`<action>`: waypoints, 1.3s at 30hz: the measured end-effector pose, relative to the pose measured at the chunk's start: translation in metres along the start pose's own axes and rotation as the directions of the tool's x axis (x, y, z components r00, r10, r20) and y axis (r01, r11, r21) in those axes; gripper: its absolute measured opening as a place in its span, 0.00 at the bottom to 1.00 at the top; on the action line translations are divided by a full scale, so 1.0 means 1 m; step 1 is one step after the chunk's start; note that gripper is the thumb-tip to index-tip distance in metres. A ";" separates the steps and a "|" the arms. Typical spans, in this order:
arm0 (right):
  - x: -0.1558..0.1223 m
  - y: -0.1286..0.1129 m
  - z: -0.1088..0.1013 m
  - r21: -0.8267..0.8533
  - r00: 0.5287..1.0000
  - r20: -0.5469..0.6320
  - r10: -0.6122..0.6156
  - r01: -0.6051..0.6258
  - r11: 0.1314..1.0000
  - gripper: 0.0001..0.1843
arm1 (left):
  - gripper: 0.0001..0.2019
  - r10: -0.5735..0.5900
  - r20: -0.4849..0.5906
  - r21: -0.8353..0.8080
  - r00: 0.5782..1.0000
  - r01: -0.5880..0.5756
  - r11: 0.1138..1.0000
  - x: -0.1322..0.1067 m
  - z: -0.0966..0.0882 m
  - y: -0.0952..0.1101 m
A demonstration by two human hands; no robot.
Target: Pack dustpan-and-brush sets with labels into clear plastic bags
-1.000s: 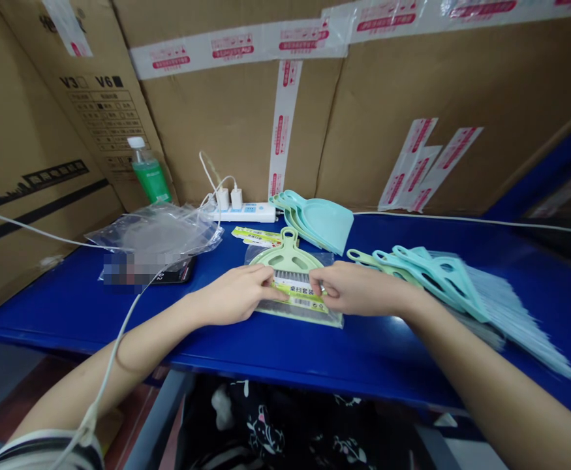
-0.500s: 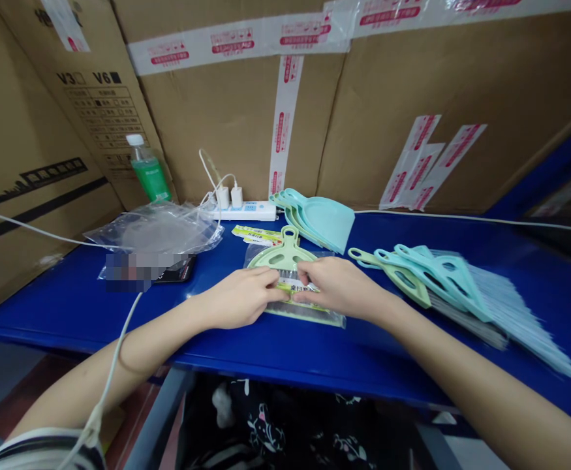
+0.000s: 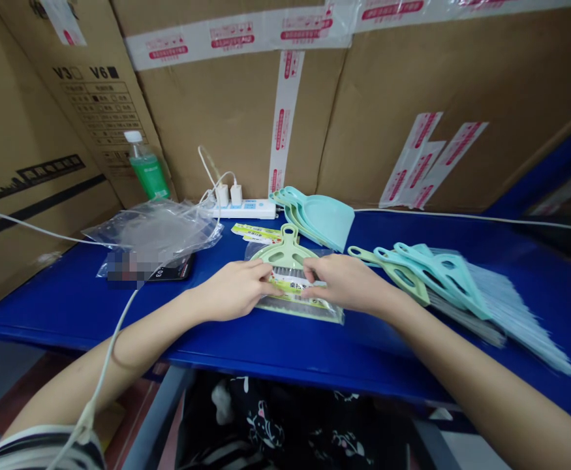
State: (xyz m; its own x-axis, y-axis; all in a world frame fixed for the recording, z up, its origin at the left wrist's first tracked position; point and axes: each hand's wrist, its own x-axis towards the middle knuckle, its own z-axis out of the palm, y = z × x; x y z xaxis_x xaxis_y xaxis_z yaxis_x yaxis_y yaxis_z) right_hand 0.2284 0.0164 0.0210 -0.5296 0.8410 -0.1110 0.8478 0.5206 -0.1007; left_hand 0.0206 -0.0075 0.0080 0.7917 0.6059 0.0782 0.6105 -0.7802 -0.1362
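A light green dustpan-and-brush set in a clear bag (image 3: 292, 274) lies flat on the blue table (image 3: 314, 346), handle pointing away from me. A yellow-green printed label (image 3: 292, 287) lies across its middle. My left hand (image 3: 236, 290) presses on the set's left side, fingers curled with the tips pinched at the label's left end. My right hand (image 3: 346, 282) rests on the right side, fingers bent with the tips on the label.
Stacked teal dustpans (image 3: 322, 219) stand behind the set, with loose labels (image 3: 256, 233) beside them. Teal and green brushes (image 3: 442, 281) fan out at the right. Clear plastic bags (image 3: 158, 228), a power strip (image 3: 243, 209) and a green bottle (image 3: 145, 168) are at the left. Cardboard boxes wall the back.
My right hand has slid left along the label toward my left hand. The left hand has stayed at the label's left end.
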 end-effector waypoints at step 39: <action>-0.005 0.026 -0.014 0.243 0.960 0.216 -0.178 0.123 0.962 0.11 | 0.13 -0.217 0.118 -0.078 0.969 0.227 0.971 -0.008 -0.018 -0.018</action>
State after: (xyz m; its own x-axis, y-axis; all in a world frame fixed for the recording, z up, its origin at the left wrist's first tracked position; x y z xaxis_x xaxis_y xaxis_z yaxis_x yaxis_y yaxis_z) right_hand 0.2537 0.0282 0.0332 -0.6650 0.6829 -0.3025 0.7438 0.5690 -0.3507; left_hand 0.0036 -0.0010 0.0272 0.6320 0.7749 -0.0108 0.7742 -0.6319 -0.0371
